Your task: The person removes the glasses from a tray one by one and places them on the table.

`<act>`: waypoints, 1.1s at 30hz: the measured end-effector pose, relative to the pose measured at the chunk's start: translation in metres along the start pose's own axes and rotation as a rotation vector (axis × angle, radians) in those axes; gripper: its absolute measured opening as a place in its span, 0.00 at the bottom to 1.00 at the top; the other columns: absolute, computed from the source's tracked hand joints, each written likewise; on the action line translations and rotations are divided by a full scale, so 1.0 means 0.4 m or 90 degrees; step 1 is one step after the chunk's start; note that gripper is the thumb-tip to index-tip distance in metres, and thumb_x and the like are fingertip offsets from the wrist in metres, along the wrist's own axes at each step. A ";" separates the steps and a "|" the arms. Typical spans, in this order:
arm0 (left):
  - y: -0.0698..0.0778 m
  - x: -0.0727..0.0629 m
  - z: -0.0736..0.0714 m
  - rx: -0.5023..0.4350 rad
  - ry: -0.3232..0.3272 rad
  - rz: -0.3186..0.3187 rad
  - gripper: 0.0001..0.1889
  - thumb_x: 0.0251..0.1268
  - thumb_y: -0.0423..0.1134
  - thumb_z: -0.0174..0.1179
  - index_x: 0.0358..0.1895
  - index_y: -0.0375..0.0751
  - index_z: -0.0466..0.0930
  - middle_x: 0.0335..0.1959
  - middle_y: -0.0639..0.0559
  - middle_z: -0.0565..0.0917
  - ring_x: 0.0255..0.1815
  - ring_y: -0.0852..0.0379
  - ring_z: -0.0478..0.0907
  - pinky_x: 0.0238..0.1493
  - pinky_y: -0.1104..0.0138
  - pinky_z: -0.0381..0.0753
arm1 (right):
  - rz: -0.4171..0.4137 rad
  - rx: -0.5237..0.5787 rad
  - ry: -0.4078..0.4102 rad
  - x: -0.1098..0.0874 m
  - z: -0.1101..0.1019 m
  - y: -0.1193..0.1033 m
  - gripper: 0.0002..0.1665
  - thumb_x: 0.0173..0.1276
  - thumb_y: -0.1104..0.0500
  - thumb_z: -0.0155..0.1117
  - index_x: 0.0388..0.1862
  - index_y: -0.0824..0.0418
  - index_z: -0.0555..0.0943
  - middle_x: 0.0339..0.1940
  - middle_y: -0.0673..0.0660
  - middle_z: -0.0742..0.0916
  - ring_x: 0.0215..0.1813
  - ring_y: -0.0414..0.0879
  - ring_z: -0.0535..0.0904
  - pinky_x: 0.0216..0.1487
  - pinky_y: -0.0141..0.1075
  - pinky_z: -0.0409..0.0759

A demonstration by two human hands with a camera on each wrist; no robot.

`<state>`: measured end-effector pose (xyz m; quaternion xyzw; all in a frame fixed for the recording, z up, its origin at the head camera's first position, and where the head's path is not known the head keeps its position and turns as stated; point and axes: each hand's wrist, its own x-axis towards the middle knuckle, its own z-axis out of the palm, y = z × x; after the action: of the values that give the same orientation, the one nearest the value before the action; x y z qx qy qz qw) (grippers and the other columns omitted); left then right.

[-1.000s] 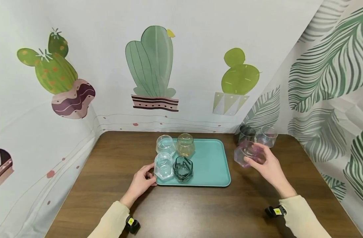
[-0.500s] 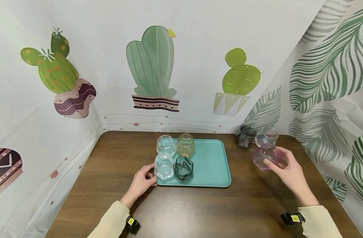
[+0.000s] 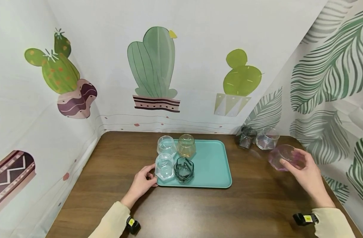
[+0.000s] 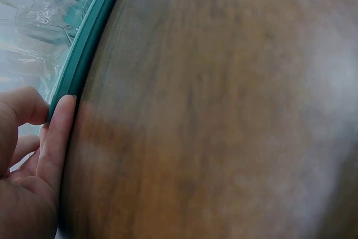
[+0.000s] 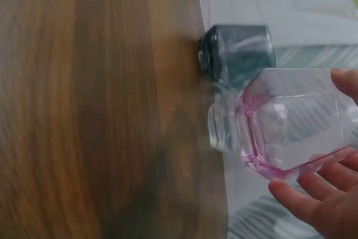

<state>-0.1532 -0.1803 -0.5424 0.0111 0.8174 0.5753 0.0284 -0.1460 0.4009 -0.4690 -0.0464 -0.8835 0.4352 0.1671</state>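
Note:
My right hand [image 3: 310,175] holds a pink-tinted clear glass [image 3: 277,159] between thumb and fingers, above the table's right side. In the right wrist view, that glass [image 5: 293,127] shows a thick faceted pink base, with the thumb on one side and fingers on the other. At the front left corner of a teal tray [image 3: 212,163], my left hand [image 3: 142,182] grips the rim; the left wrist view shows thumb and fingertips at the tray edge [image 4: 84,54]. Closest to those fingers stands a clear glass [image 3: 164,168] on the tray.
Also on the tray's left half are another clear glass [image 3: 166,145], an amber glass [image 3: 186,147] and a dark grey-green glass [image 3: 184,172]. At the table's back right stand a dark glass [image 3: 246,137] and a clear glass [image 3: 267,138], near the patterned wall cloth [image 3: 199,82].
My right hand has carried the pink glass to the right, away from the tray and past the two back glasses. The left hand and tray have stayed in place.

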 end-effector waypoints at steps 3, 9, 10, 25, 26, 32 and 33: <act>-0.002 -0.002 -0.001 0.002 -0.003 0.007 0.31 0.57 0.20 0.61 0.68 0.28 0.76 0.40 0.42 0.76 0.30 0.58 0.78 0.29 0.66 0.92 | 0.018 -0.014 -0.001 0.013 -0.015 0.018 0.46 0.69 0.54 0.75 0.73 0.74 0.62 0.57 0.54 0.76 0.49 0.18 0.66 0.45 0.06 0.73; -0.006 -0.003 -0.001 0.015 -0.008 0.022 0.31 0.57 0.21 0.61 0.68 0.26 0.75 0.41 0.42 0.76 0.30 0.59 0.79 0.29 0.66 0.92 | 0.040 -0.053 0.007 0.044 -0.030 0.051 0.49 0.69 0.51 0.73 0.75 0.76 0.60 0.56 0.63 0.76 0.46 0.17 0.63 0.41 0.06 0.71; -0.005 -0.004 -0.001 0.014 -0.008 0.023 0.31 0.56 0.21 0.61 0.68 0.26 0.75 0.41 0.42 0.76 0.30 0.59 0.79 0.29 0.66 0.92 | 0.043 -0.057 0.010 0.048 -0.032 0.056 0.49 0.69 0.50 0.73 0.76 0.76 0.60 0.56 0.62 0.76 0.46 0.17 0.63 0.41 0.06 0.70; 0.006 -0.003 0.000 -0.010 0.002 0.003 0.31 0.56 0.18 0.63 0.67 0.29 0.78 0.40 0.44 0.77 0.29 0.57 0.78 0.28 0.66 0.92 | 0.100 -0.135 -0.007 0.121 -0.052 0.093 0.52 0.73 0.42 0.66 0.80 0.72 0.57 0.71 0.80 0.71 0.65 0.66 0.73 0.54 0.31 0.74; 0.006 -0.003 0.000 -0.010 0.003 0.003 0.31 0.56 0.18 0.63 0.67 0.29 0.78 0.40 0.44 0.77 0.29 0.57 0.78 0.27 0.66 0.92 | 0.103 -0.134 -0.009 0.128 -0.051 0.095 0.53 0.73 0.41 0.65 0.81 0.72 0.56 0.72 0.81 0.70 0.67 0.73 0.70 0.60 0.38 0.77; -0.003 -0.001 0.001 -0.008 0.004 0.011 0.31 0.55 0.18 0.63 0.67 0.29 0.77 0.41 0.44 0.77 0.29 0.58 0.78 0.27 0.66 0.92 | 0.116 -0.133 -0.008 0.169 -0.041 0.111 0.53 0.73 0.41 0.63 0.81 0.73 0.55 0.75 0.81 0.66 0.70 0.79 0.65 0.65 0.73 0.67; -0.003 -0.001 0.000 -0.009 0.004 0.013 0.31 0.56 0.18 0.63 0.67 0.29 0.77 0.41 0.44 0.77 0.29 0.58 0.78 0.27 0.66 0.92 | 0.118 -0.133 -0.006 0.175 -0.039 0.113 0.53 0.73 0.40 0.63 0.81 0.72 0.54 0.75 0.81 0.66 0.70 0.79 0.65 0.64 0.72 0.68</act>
<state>-0.1528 -0.1806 -0.5435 0.0176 0.8134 0.5811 0.0204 -0.2095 0.4566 -0.4777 -0.1431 -0.9168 0.3544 0.1160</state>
